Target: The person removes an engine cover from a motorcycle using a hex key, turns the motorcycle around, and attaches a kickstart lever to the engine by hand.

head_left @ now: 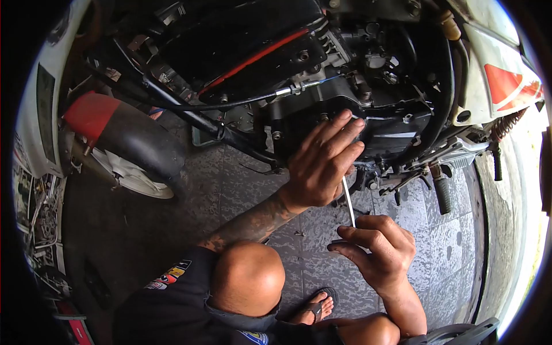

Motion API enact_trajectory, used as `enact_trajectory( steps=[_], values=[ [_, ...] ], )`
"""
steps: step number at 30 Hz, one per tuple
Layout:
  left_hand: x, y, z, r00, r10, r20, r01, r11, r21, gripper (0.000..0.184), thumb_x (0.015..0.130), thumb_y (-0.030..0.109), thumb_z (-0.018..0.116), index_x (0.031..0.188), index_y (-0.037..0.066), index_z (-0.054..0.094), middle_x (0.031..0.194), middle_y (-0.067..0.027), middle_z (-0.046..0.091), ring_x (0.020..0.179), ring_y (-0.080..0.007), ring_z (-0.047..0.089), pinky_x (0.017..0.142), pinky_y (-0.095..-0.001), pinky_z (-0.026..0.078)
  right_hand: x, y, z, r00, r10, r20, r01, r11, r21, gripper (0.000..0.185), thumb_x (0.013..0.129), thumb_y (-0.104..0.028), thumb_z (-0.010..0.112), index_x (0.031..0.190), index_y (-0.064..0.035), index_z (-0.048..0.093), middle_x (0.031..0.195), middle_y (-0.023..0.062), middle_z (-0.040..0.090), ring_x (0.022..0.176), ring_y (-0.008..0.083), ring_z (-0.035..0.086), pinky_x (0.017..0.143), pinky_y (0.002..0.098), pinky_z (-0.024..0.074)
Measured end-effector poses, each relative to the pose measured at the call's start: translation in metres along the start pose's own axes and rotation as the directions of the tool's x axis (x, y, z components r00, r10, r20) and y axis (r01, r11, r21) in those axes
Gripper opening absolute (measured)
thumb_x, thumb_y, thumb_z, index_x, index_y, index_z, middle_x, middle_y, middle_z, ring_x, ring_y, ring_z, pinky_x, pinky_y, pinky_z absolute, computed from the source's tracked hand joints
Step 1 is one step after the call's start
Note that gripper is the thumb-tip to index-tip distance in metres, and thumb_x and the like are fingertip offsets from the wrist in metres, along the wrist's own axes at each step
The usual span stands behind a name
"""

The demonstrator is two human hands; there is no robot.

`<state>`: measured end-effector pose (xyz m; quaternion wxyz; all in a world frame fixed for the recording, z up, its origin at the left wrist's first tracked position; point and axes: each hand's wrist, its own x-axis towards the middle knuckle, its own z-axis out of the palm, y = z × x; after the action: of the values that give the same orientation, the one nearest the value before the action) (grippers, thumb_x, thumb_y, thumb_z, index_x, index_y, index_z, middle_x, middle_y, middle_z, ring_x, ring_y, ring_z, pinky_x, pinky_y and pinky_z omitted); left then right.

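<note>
My left hand (325,164) lies with its fingers stretched out against the black engine cover (397,123) of a motorcycle; its thumb is mostly hidden. Lower and to the right, my right hand (380,247) pinches a thin, straight silver tool (348,201) between thumb and fingers. The shaft of the tool slants upward from my right hand toward the underside of my left hand, where its upper end is hidden. The exact kind of tool does not show. Above my left hand a black cable (247,103) with a metal adjuster (290,89) crosses the engine.
A wheel with a red and black fender (123,123) stands at left. A footpeg (443,192) juts out at right, below a white and red body panel (503,86). Small parts (299,233) lie on the grey tiled floor (437,247). My knee (247,279) is close below.
</note>
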<state>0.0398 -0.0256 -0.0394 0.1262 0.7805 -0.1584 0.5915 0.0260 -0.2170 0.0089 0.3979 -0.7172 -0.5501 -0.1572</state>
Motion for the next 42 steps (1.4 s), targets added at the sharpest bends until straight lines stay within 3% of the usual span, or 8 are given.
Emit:
enact_trajectory(
  steps=[10,12,13,17,21,26,30,42],
  values=[
    [0.002,0.005,-0.003,0.998,-0.059,0.004,0.059,0.998,-0.034,0.023,0.095,0.013,0.051,0.113,0.000,0.056,0.126,-0.0176,0.059,0.122,-0.0339,0.054,0.100,-0.0448,0.043,-0.008,0.014,0.017,0.979,-0.092,-0.179,0.103,0.993,0.050,0.032,0.071,-0.031,0.080,0.078,-0.0054,0.062,0.069,0.0056,0.064,0.055,0.0171,0.063,0.045,0.0256,0.0462],
    [0.002,0.006,-0.003,0.997,-0.082,0.012,0.083,0.995,-0.064,0.019,0.094,0.009,0.049,0.110,0.002,0.056,0.125,-0.0193,0.059,0.123,-0.0357,0.053,0.101,-0.0484,0.042,-0.014,0.009,0.020,0.974,0.076,-0.214,-0.031,0.977,0.209,0.030,0.083,-0.029,0.072,0.080,-0.0023,0.060,0.072,0.0087,0.067,0.058,0.0182,0.066,0.048,0.0262,0.0493],
    [0.004,0.007,-0.002,0.996,-0.087,0.000,0.087,0.994,-0.068,0.020,0.094,0.008,0.049,0.111,0.002,0.056,0.125,-0.0191,0.059,0.123,-0.0356,0.053,0.101,-0.0485,0.041,-0.020,0.004,0.024,0.926,0.302,-0.227,-0.194,0.895,0.401,0.029,0.093,-0.026,0.061,0.082,0.0006,0.058,0.074,0.0128,0.068,0.062,0.0192,0.068,0.052,0.0275,0.0520],
    [0.004,0.006,0.000,0.996,-0.089,-0.008,0.088,0.994,-0.071,0.020,0.093,0.008,0.051,0.111,0.002,0.056,0.125,-0.0188,0.059,0.123,-0.0361,0.053,0.100,-0.0485,0.042,-0.017,-0.003,0.022,0.873,0.463,-0.152,-0.259,0.705,0.660,0.029,0.095,-0.024,0.058,0.084,0.0032,0.058,0.078,0.0157,0.069,0.067,0.0206,0.070,0.061,0.0293,0.0548],
    [-0.001,0.003,-0.012,0.999,-0.047,-0.009,0.047,0.997,-0.066,0.026,0.090,0.006,0.056,0.116,0.003,0.058,0.130,-0.0179,0.055,0.126,-0.0328,0.049,0.104,-0.0446,0.037,-0.016,0.001,0.018,0.942,0.332,0.044,-0.284,0.721,0.633,0.024,0.085,-0.015,0.071,0.096,0.0048,0.062,0.092,0.0165,0.070,0.082,0.0224,0.070,0.066,0.0284,0.0554],
    [0.005,-0.009,-0.033,0.947,-0.315,-0.062,0.320,0.943,0.090,0.044,0.087,0.024,0.064,0.126,0.004,0.056,0.118,-0.0127,0.048,0.104,-0.0273,0.046,0.092,-0.0421,0.035,-0.007,0.000,0.019,0.979,0.198,-0.048,-0.134,0.802,0.582,0.020,0.077,-0.005,0.075,0.094,0.0005,0.065,0.100,0.0158,0.068,0.080,0.0195,0.069,0.064,0.0268,0.0556],
    [0.011,-0.015,-0.045,0.955,-0.270,0.122,0.246,0.952,0.181,0.039,0.087,0.024,0.064,0.123,0.009,0.060,0.110,-0.0087,0.052,0.100,-0.0246,0.048,0.089,-0.0400,0.036,0.000,-0.004,0.017,0.993,0.065,-0.098,-0.010,0.879,0.478,0.015,0.081,-0.009,0.071,0.089,0.0015,0.063,0.092,0.0187,0.068,0.083,0.0258,0.069,0.070,0.0335,0.0566],
    [0.024,-0.019,-0.047,0.955,-0.274,0.115,0.272,0.962,0.033,0.024,0.080,0.018,0.072,0.100,0.007,0.066,0.095,-0.0078,0.060,0.091,-0.0263,0.056,0.083,-0.0385,0.043,-0.026,0.006,0.011,0.932,0.270,-0.242,-0.045,0.748,0.663,0.010,0.086,-0.002,0.063,0.092,0.0037,0.057,0.088,0.0178,0.066,0.071,0.0209,0.067,0.060,0.0279,0.0536]
  ],
)
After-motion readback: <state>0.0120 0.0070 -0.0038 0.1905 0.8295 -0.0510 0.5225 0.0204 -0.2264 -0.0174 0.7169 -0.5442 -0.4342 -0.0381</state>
